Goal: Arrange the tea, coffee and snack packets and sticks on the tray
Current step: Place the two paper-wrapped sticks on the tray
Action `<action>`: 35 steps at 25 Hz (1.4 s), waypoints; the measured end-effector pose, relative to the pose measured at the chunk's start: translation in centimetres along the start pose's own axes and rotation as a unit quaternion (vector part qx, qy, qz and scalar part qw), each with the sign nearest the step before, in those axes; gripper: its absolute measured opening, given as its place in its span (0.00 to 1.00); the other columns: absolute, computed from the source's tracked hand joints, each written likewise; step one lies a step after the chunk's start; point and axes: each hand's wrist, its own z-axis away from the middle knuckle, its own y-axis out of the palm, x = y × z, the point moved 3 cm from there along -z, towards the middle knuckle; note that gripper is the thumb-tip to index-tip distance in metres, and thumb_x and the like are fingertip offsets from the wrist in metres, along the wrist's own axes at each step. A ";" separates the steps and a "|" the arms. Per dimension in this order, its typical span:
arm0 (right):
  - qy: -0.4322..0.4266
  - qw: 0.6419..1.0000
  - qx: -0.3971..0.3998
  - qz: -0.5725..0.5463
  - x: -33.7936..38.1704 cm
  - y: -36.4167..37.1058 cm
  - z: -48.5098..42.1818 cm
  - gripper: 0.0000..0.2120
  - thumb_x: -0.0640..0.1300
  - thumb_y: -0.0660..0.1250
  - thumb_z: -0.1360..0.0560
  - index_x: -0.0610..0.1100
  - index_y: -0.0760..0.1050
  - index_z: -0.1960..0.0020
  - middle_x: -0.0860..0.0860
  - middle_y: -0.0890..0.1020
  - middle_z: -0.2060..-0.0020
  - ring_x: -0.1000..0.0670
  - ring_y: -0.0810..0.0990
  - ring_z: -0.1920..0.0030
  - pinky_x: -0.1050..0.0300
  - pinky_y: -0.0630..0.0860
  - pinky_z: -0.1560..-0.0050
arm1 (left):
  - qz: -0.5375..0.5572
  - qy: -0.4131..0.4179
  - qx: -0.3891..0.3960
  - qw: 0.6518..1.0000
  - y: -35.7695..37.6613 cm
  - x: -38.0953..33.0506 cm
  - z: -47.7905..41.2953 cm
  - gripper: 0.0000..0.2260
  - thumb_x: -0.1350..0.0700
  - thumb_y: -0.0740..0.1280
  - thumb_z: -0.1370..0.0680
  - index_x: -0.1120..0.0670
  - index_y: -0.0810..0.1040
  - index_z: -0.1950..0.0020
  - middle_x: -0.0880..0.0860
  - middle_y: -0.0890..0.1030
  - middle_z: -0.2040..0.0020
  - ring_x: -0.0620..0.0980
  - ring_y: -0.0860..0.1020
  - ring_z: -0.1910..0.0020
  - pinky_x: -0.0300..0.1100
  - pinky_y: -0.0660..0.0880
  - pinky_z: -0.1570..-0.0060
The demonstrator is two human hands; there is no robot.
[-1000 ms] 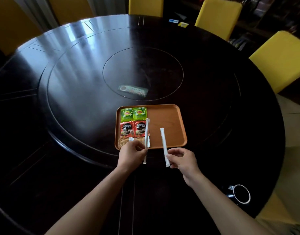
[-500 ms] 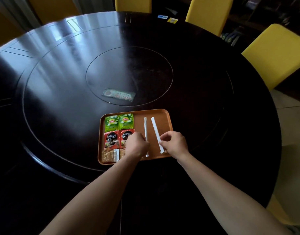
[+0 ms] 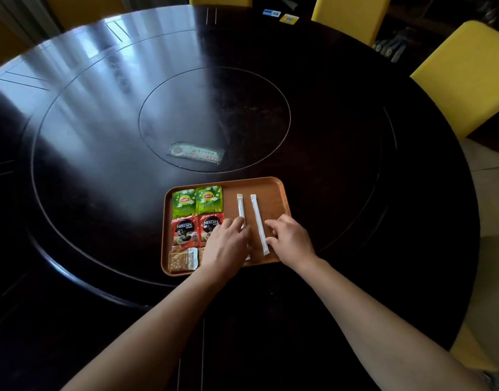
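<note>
An orange-brown tray [image 3: 273, 190] sits on the dark round table. Two green Lipton tea packets [image 3: 196, 201] lie along its far left, two red Nescafe coffee packets [image 3: 186, 231] below them, and a cracker packet [image 3: 182, 259] at the near left. Two white sticks lie flat and roughly parallel on the tray's right half. My left hand [image 3: 228, 244] rests palm down over the lower half of the left stick [image 3: 240, 207], fingers closed on it, and hides part of the right coffee packet. My right hand [image 3: 290, 239] has its fingers apart, with fingertips touching the right side of the right stick [image 3: 258, 221].
A flat printed packet [image 3: 196, 155] lies on the table's inner disc beyond the tray. Yellow chairs [image 3: 465, 77] stand around the far and right rim. Small blue and yellow cards [image 3: 280, 16] lie at the far edge.
Both hands carried the sticks from in front of the tray onto it and laid them flat side by side. My right hand's fingers have come off its stick.
</note>
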 end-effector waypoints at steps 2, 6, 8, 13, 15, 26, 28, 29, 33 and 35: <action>-0.003 1.000 0.015 0.005 0.0 0.1 -0.1 0.21 0.43 0.70 0.24 0.48 0.75 0.32 0.50 0.76 0.48 0.48 0.78 0.48 0.54 0.77 0.44 | -0.026 0.010 0.008 1.000 0.2 0.2 -0.3 0.21 0.48 0.68 0.22 0.54 0.75 0.32 0.54 0.73 0.28 0.57 0.70 0.33 0.51 0.70 0.37; -0.022 1.000 0.006 0.019 0.4 0.0 0.0 0.19 0.41 0.65 0.22 0.47 0.74 0.32 0.48 0.76 0.46 0.47 0.78 0.47 0.51 0.78 0.45 | -0.024 0.005 0.003 1.000 0.2 0.4 -0.4 0.21 0.47 0.67 0.22 0.53 0.74 0.31 0.53 0.72 0.27 0.56 0.69 0.31 0.51 0.69 0.35; -0.028 0.999 0.000 0.028 0.6 -0.1 0.1 0.19 0.44 0.65 0.22 0.46 0.73 0.31 0.48 0.76 0.45 0.46 0.78 0.47 0.51 0.78 0.45 | -0.019 0.005 0.000 1.000 0.1 0.5 -0.4 0.21 0.47 0.68 0.22 0.53 0.75 0.31 0.53 0.72 0.27 0.57 0.68 0.31 0.51 0.69 0.35; -0.036 0.998 0.023 0.048 0.8 0.0 -0.2 0.20 0.48 0.69 0.23 0.47 0.74 0.33 0.50 0.75 0.47 0.48 0.77 0.49 0.54 0.77 0.47 | -0.014 0.005 -0.006 1.000 0.2 0.7 -0.5 0.20 0.48 0.68 0.22 0.52 0.76 0.32 0.52 0.73 0.27 0.57 0.69 0.31 0.52 0.69 0.36; -0.035 0.998 0.020 0.052 1.0 0.1 -0.4 0.19 0.47 0.69 0.23 0.47 0.75 0.33 0.50 0.75 0.47 0.48 0.77 0.48 0.54 0.77 0.47 | -0.013 0.003 -0.004 1.000 0.2 0.8 -0.5 0.20 0.48 0.68 0.22 0.52 0.76 0.31 0.52 0.72 0.27 0.57 0.69 0.31 0.52 0.69 0.36; -0.030 0.999 -0.015 0.008 0.8 0.0 -0.2 0.19 0.48 0.69 0.23 0.45 0.74 0.34 0.47 0.78 0.48 0.47 0.79 0.50 0.53 0.77 0.49 | 0.009 -0.006 -0.036 0.999 0.1 1.0 0.1 0.21 0.48 0.70 0.23 0.54 0.77 0.33 0.55 0.75 0.29 0.59 0.70 0.31 0.54 0.71 0.38; -0.021 1.000 -0.018 0.003 0.5 0.0 0.1 0.19 0.49 0.69 0.23 0.45 0.75 0.35 0.48 0.78 0.48 0.47 0.79 0.50 0.53 0.77 0.50 | 0.018 -0.009 -0.049 0.999 -0.1 1.0 0.5 0.20 0.48 0.70 0.23 0.54 0.77 0.33 0.55 0.75 0.30 0.59 0.70 0.31 0.55 0.71 0.39; -0.018 1.000 -0.021 0.000 0.4 0.1 0.3 0.18 0.50 0.69 0.23 0.45 0.75 0.35 0.48 0.78 0.49 0.48 0.79 0.51 0.54 0.77 0.50 | 0.024 -0.010 -0.058 0.998 -0.3 1.1 0.8 0.20 0.49 0.70 0.23 0.54 0.78 0.33 0.55 0.76 0.31 0.59 0.71 0.32 0.55 0.72 0.40; -0.015 0.999 -0.037 -0.016 0.0 -0.1 1.1 0.16 0.50 0.69 0.23 0.44 0.77 0.38 0.49 0.79 0.50 0.48 0.79 0.51 0.56 0.76 0.52 | 0.058 -0.028 -0.097 0.993 -0.5 2.3 2.9 0.14 0.53 0.72 0.25 0.54 0.81 0.40 0.56 0.79 0.40 0.59 0.75 0.41 0.54 0.74 0.47; -0.014 0.999 -0.043 -0.016 0.0 -0.3 1.6 0.15 0.49 0.69 0.24 0.44 0.78 0.39 0.49 0.80 0.49 0.48 0.80 0.50 0.57 0.75 0.52 | 0.068 -0.051 -0.112 0.990 -0.4 3.3 4.1 0.12 0.56 0.74 0.27 0.55 0.82 0.45 0.55 0.80 0.46 0.58 0.76 0.47 0.52 0.75 0.51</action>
